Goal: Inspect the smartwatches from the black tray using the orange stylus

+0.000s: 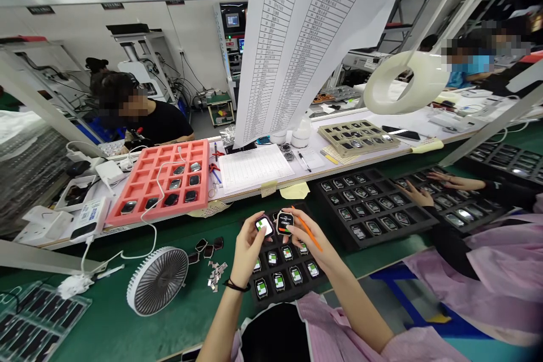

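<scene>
While our left grip (248, 249) pinches 1 smart watch (263, 226), our right grip (303, 235) holds another smart watch (284, 223) and an orange stick (309, 231). Just below, 8 more watches (287, 253) wait in a black tray (265, 301); we cannot tell which are done.

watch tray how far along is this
Looks done: the watches in the black tray show green screens. In hand: the left hand holds a lit smartwatch, the right hand another. Seemingly left: the pink foam tray of dark-screened watches.
</scene>
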Action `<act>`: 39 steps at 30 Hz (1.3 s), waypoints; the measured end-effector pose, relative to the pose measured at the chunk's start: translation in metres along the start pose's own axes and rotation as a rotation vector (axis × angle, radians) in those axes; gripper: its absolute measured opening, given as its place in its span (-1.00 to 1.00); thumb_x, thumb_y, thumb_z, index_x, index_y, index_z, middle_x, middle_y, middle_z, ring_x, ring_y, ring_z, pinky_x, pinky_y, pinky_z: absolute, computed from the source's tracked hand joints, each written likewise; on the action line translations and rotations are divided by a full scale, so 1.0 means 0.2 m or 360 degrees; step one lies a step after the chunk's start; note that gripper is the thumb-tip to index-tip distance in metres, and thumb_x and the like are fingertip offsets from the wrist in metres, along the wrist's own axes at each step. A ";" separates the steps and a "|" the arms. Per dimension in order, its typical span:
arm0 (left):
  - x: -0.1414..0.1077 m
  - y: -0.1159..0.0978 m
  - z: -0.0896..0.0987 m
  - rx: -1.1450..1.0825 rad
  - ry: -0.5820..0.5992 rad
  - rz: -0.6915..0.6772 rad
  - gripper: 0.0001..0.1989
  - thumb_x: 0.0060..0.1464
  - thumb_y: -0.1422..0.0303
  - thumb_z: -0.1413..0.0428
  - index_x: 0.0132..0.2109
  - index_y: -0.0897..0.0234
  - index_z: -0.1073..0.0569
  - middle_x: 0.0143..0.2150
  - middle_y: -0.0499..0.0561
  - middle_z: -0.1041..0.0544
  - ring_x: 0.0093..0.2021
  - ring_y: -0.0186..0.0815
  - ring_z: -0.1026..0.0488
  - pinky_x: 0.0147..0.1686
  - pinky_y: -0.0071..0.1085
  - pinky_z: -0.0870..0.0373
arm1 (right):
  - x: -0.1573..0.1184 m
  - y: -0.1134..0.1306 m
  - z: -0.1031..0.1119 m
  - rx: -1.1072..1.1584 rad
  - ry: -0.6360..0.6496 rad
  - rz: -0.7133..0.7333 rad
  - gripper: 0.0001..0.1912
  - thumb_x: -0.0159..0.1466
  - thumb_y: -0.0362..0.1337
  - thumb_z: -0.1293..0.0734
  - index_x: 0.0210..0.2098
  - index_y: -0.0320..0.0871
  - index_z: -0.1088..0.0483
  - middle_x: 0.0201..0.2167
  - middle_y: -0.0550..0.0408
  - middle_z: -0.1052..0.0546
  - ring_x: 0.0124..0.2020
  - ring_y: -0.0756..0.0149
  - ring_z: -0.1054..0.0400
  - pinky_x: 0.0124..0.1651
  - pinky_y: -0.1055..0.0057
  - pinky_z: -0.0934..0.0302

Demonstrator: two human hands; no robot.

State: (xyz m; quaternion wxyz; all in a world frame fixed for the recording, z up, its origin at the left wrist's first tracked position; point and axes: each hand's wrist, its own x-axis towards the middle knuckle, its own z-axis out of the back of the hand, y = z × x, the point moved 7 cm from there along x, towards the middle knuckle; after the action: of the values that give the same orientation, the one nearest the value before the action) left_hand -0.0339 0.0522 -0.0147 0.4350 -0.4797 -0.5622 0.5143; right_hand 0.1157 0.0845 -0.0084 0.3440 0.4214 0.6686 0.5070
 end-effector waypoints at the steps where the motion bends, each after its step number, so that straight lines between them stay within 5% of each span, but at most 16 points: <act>1: 0.00 -0.01 0.00 0.0010 -0.0021 0.0018 -0.60 0.10 0.15 -0.12 0.03 0.23 -0.41 -0.08 0.09 -0.49 -0.26 -0.32 -0.44 -0.37 -0.46 -0.46 | 0.00 0.00 0.00 0.0001 0.0001 0.0001 -0.64 0.22 -0.13 -0.35 -0.01 -0.04 -0.31 -0.23 0.07 -0.45 -0.44 0.38 -0.35 -0.56 0.46 0.01; 10: 0.00 0.01 0.02 0.0049 -0.0063 0.0114 -0.63 0.08 0.06 -0.11 -0.13 0.27 -0.50 -0.33 0.01 -0.45 -0.40 -0.37 -0.36 -0.53 -0.53 -0.39 | 0.00 0.00 0.01 -0.0010 -0.0010 -0.0002 -0.62 0.22 -0.12 -0.35 -0.01 -0.05 -0.30 -0.27 0.07 -0.45 -0.45 0.38 -0.35 -0.55 0.45 0.02; 18: 0.02 0.02 -0.01 0.0056 0.0076 -0.0082 -0.54 0.03 0.21 -0.20 0.07 0.23 -0.35 0.04 0.14 -0.44 -0.09 -0.21 -0.44 -0.24 -0.39 -0.47 | 0.00 -0.01 0.01 -0.0018 -0.0019 -0.0015 -0.61 0.21 -0.11 -0.35 -0.01 -0.06 -0.30 -0.28 0.08 -0.44 -0.45 0.38 -0.34 -0.55 0.45 0.02; 31: 0.01 0.03 0.04 0.0119 -0.0149 0.0135 -0.66 0.08 0.06 -0.11 -0.22 0.28 -0.47 -0.39 -0.05 -0.38 -0.48 -0.45 -0.28 -0.60 -0.61 -0.27 | 0.00 -0.02 0.01 -0.0006 0.0013 0.0000 -0.63 0.22 -0.11 -0.35 -0.01 -0.02 -0.31 -0.19 0.05 -0.47 -0.45 0.40 -0.37 -0.55 0.46 -0.01; 39: 0.00 0.02 0.02 0.0063 -0.0026 0.0115 -0.58 0.13 0.04 -0.05 -0.02 0.25 -0.46 -0.32 0.00 -0.44 -0.55 -0.47 -0.27 -0.62 -0.55 -0.20 | 0.00 0.00 0.02 -0.0023 -0.0131 -0.0009 -0.64 0.21 -0.05 -0.34 -0.07 -0.08 -0.34 -0.29 0.06 -0.49 -0.56 0.42 -0.31 -0.58 0.45 0.06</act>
State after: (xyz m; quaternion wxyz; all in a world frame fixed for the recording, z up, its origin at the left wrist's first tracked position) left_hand -0.0373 0.0515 -0.0191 0.4209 -0.4869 -0.5378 0.5446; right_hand 0.1199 0.0866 -0.0099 0.3756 0.4375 0.6515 0.4931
